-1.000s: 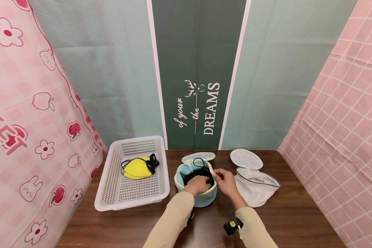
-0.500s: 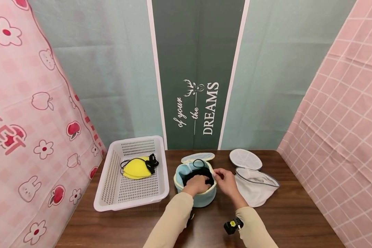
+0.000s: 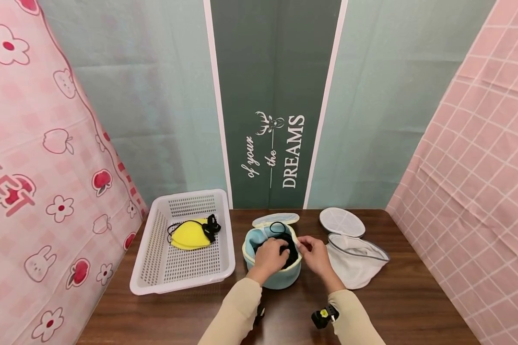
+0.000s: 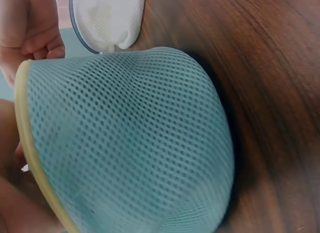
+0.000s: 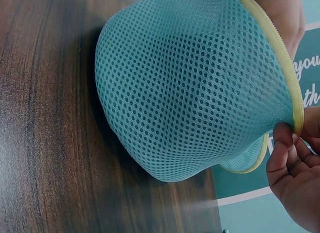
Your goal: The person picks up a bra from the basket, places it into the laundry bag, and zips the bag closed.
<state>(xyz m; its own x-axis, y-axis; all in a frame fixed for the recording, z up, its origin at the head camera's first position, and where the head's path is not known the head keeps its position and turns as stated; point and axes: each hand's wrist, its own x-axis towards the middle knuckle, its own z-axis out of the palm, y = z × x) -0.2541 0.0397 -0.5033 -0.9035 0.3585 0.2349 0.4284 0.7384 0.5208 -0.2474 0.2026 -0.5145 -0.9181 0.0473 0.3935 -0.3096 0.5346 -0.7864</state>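
A blue mesh laundry bag (image 3: 281, 280) with a yellow zipped rim stands upright, its lid folded back. Dark black material (image 3: 291, 254) lies inside, and a thin black cord loop (image 3: 278, 228) sticks up at the back. My left hand (image 3: 268, 258) reaches over the near left rim, fingers bent at the black material; whether they grip it is hidden. With thumb and fingers my right hand (image 3: 316, 256) pinches the bag's right rim, as the right wrist view also shows (image 5: 295, 173). Mesh wall (image 4: 130, 138) fills most of the left wrist view.
To the left, a white perforated basket (image 3: 140, 268) holds a yellow item (image 3: 191, 235) with black cords. A white mesh bag (image 3: 356, 263) with grey trim lies right of the right hand, its round lid (image 3: 342, 222) folded back. Fabric walls surround the brown wooden table (image 3: 293, 316).
My left hand has risen slightly out of the blue bag and shifted left, showing more of its fingers. My right hand keeps its pinch on the rim.
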